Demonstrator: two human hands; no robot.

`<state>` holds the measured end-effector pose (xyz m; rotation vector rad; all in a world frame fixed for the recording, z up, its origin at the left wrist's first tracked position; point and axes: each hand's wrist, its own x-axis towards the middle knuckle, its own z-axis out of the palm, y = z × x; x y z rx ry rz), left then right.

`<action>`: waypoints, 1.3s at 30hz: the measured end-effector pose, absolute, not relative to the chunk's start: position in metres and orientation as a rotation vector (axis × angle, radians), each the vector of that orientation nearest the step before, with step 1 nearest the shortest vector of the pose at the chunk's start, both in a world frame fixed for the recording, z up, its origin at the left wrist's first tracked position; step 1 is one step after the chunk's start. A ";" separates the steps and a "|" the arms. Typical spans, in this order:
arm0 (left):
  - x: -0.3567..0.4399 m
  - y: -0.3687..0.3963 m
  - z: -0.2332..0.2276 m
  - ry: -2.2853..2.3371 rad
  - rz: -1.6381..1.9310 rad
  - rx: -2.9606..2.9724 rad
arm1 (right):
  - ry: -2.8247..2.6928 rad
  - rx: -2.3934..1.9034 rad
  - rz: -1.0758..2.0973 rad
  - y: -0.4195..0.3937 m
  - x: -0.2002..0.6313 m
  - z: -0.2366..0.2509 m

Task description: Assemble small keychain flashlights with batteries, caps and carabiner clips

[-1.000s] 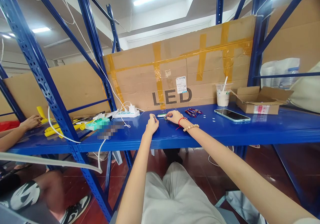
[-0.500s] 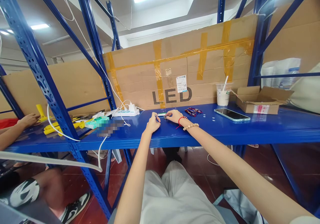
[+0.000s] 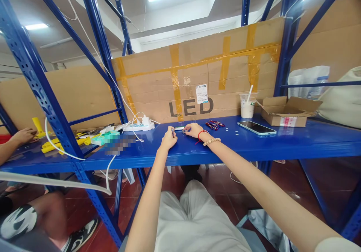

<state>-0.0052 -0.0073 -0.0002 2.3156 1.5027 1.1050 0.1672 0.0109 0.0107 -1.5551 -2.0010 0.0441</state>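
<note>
Head view: two hands at work on a blue steel bench under strip lights.

The left hand (image 3: 169,139) is curled shut round a small part I cannot make out; the right hand (image 3: 193,130) pinches a small metal piece (image 3: 184,131) at the bench (image 3: 282,143) middle. At two o'clock lie a phone (image 3: 256,128), a cup (image 3: 247,106) and an open box (image 3: 284,111). A taped cardboard sheet (image 3: 197,79) marked LED stands behind. At nine o'clock, a neighbour's hand (image 3: 24,135) rests by yellow parts (image 3: 56,144).
</note>
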 end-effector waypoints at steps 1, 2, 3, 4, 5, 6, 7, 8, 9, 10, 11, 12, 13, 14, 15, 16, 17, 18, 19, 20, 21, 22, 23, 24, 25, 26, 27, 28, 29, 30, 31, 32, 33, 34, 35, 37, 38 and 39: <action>-0.005 -0.007 0.000 1.514 1.107 2.307 | -2.003 -1.553 0.043 0.011 0.167 0.011; -0.005 -0.008 0.000 1.522 1.109 2.298 | -2.007 -1.547 0.040 0.010 0.167 0.011; -0.004 -0.008 0.001 1.527 1.111 2.291 | -2.012 -1.540 0.037 0.010 0.167 0.011; -0.004 -0.008 0.001 1.532 1.115 2.288 | -2.013 -1.541 0.038 0.010 0.167 0.012; -0.004 -0.008 0.001 1.536 1.117 2.285 | -2.011 -1.545 0.041 0.010 0.167 0.012; -0.004 -0.008 0.001 1.540 1.118 2.281 | -2.007 -1.551 0.045 0.010 0.167 0.012; -0.003 -0.008 0.002 1.545 1.118 2.276 | -2.001 -1.556 0.048 0.010 0.167 0.012; -0.003 -0.008 0.002 1.550 1.118 2.270 | -1.995 -1.557 0.047 0.010 0.167 0.012; -0.003 -0.008 0.002 1.555 1.117 2.265 | -1.990 -1.556 0.044 0.010 0.167 0.012; -0.003 -0.009 0.003 1.560 1.116 2.260 | -1.985 -1.552 0.039 0.010 0.166 0.012; -0.003 -0.009 0.003 1.563 1.115 2.256 | -1.982 -1.549 0.036 0.010 0.166 0.013; -0.003 -0.009 0.003 1.564 1.114 2.254 | -1.979 -1.547 0.036 0.010 0.166 0.013; -0.003 -0.009 0.003 1.563 1.112 2.252 | -1.979 -1.545 0.040 0.009 0.166 0.013; -0.003 -0.009 0.003 1.560 1.112 2.251 | -1.979 -1.542 0.044 0.009 0.166 0.013; -0.003 -0.008 0.002 1.555 1.113 2.250 | -1.981 -1.540 0.048 0.008 0.166 0.013; -0.004 -0.007 0.002 1.549 1.115 2.251 | -1.982 -1.538 0.051 0.008 0.166 0.013; -0.004 -0.007 0.001 1.544 1.119 2.252 | -1.984 -1.536 0.054 0.008 0.166 0.013; -0.004 -0.006 0.001 1.540 1.123 2.253 | -1.984 -1.536 0.057 0.008 0.166 0.013; -0.004 -0.005 0.000 1.539 1.125 2.255 | -1.984 -1.536 0.060 0.008 0.167 0.013; -0.004 -0.005 0.000 1.541 1.125 2.258 | -1.983 -1.534 0.063 0.008 0.167 0.013; -0.004 -0.005 0.000 1.546 1.122 2.260 | -1.984 -1.529 0.065 0.009 0.167 0.012; -0.003 -0.005 0.000 1.554 1.119 2.262 | -1.985 -1.522 0.065 0.010 0.167 0.012; -0.003 -0.005 0.000 1.561 1.115 2.262 | -1.988 -1.515 0.063 0.011 0.168 0.012; -0.003 -0.006 0.000 1.567 1.111 2.262 | -1.988 -1.512 0.060 0.012 0.168 0.011; -0.003 -0.006 0.000 1.571 1.107 2.260 | -1.990 -1.513 0.059 0.012 0.168 0.011; -0.003 -0.007 0.000 1.571 1.101 2.258 | -1.993 -1.517 0.057 0.013 0.168 0.010; -0.003 -0.007 0.001 1.567 1.093 2.259 | -1.998 -1.521 0.055 0.014 0.169 0.010; -0.003 -0.008 0.001 1.566 1.087 2.258 | -2.008 -1.522 0.051 0.014 0.169 0.010; -0.003 -0.008 0.000 1.561 1.079 2.259 | -2.020 -1.518 0.044 0.014 0.169 0.009; -0.003 -0.008 0.000 1.555 1.077 2.261 | -2.031 -1.515 0.037 0.014 0.169 0.009; -0.003 -0.009 0.000 1.552 1.075 2.267 | -2.038 -1.515 0.028 0.014 0.169 0.009; -0.004 -0.009 0.000 1.560 1.075 2.269 | -2.042 -1.520 0.017 0.014 0.169 0.009; -0.004 -0.010 0.000 1.566 1.066 2.270 | -2.045 -1.525 0.006 0.014 0.169 0.009; -0.004 -0.010 0.000 1.567 1.058 2.266 | -2.047 -1.530 -0.001 0.014 0.169 0.009; -0.004 -0.011 0.000 1.561 1.052 2.261 | -2.043 -1.534 -0.008 0.014 0.168 0.009; -0.004 -0.013 0.000 1.541 1.046 2.248 | -2.028 -1.546 -0.018 0.013 0.167 0.009; -0.004 -0.014 0.001 1.533 1.044 2.246 | -2.017 -1.553 -0.024 0.013 0.167 0.009; -0.004 -0.015 0.001 1.528 1.043 2.247 | -2.006 -1.561 -0.028 0.013 0.166 0.009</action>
